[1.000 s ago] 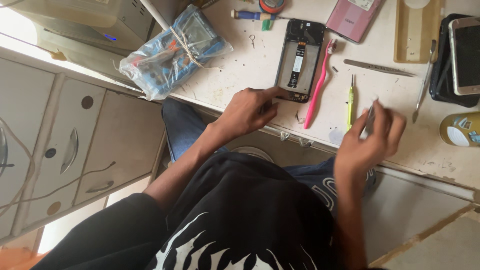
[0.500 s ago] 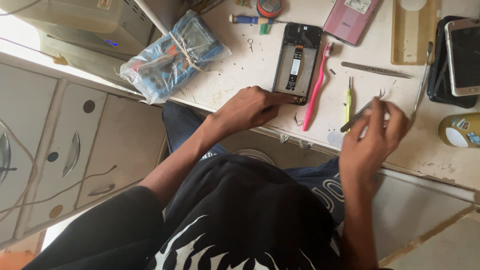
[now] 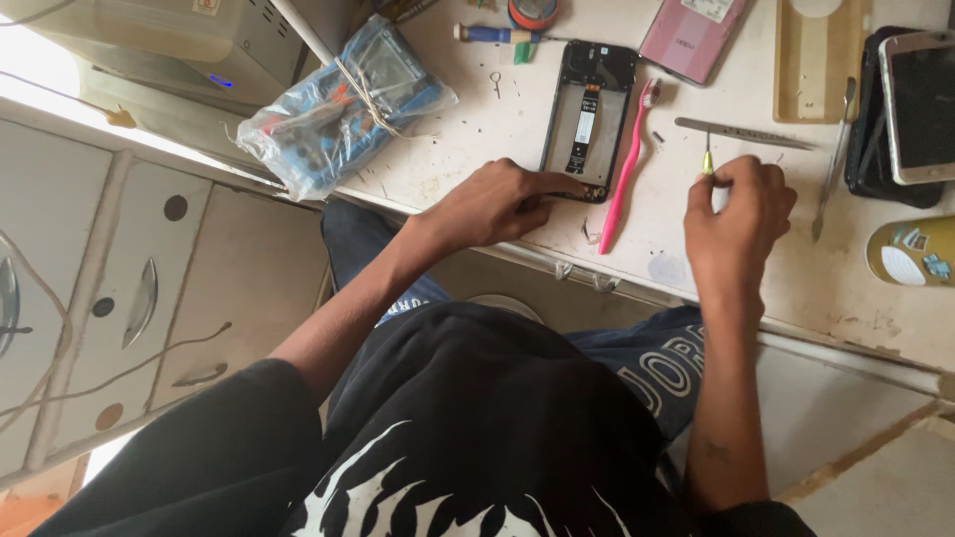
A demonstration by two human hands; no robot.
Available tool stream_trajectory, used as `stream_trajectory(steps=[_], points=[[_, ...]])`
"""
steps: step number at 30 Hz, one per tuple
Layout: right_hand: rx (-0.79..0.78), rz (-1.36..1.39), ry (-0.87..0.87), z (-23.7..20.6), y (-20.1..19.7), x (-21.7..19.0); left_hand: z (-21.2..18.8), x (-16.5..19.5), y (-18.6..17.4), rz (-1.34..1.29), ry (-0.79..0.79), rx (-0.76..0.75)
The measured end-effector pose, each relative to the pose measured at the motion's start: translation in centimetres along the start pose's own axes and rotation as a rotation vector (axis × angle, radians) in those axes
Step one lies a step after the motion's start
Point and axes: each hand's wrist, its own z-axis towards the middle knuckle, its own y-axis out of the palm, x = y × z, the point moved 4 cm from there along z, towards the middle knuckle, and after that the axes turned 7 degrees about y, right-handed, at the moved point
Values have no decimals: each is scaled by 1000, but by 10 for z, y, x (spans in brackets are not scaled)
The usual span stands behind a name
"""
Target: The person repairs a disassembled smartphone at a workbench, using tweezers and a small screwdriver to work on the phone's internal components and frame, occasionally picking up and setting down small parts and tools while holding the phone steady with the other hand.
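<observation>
An opened black phone (image 3: 587,114) lies back-up on the white table (image 3: 477,149), its inner frame and ribbon cable showing. My left hand (image 3: 497,204) rests on the table edge with the fingertips pressing the phone's near end. My right hand (image 3: 741,214) is further right on the table, fingers pinched on a small yellow-green tool (image 3: 706,161) whose tip sticks up above the thumb. A pink toothbrush (image 3: 627,164) lies between the two hands, next to the phone.
Metal tweezers (image 3: 741,134) lie just beyond my right hand, a metal pry tool (image 3: 831,169) to its right. A pink phone cover (image 3: 691,35), tan tray (image 3: 816,60), stacked phones (image 3: 915,104), a blue-handled screwdriver (image 3: 497,33) and a plastic bag of parts (image 3: 338,109) crowd the table.
My right hand came down from above the table edge and moved forward, now pinching the yellow-green tool that lay on the table. The left hand stays at the phone.
</observation>
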Motion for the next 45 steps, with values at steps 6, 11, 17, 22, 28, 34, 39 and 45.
stream_trajectory(steps=[6,11,17,22,28,34,39,45], points=[[-3,-87,-14,3,-1,-3,-2,-4,0,-10,76,57],[135,134,-133,3,-16,-21,-5,-5,1,-21,95,82],[187,513,-130,11,-26,-24,-4,-3,-1,-55,189,138],[90,681,-75,17,-48,-38,-5,-4,-2,-52,59,63],[-61,838,223,-12,-64,-54,-5,-2,-4,-71,95,99],[-337,728,117,-75,-53,-86,-4,-5,-2,-98,122,106],[-223,525,134,-95,-53,-111,-3,-7,-4,-141,130,103],[-132,431,27,-83,-49,-122,2,-12,-4,-123,85,47]])
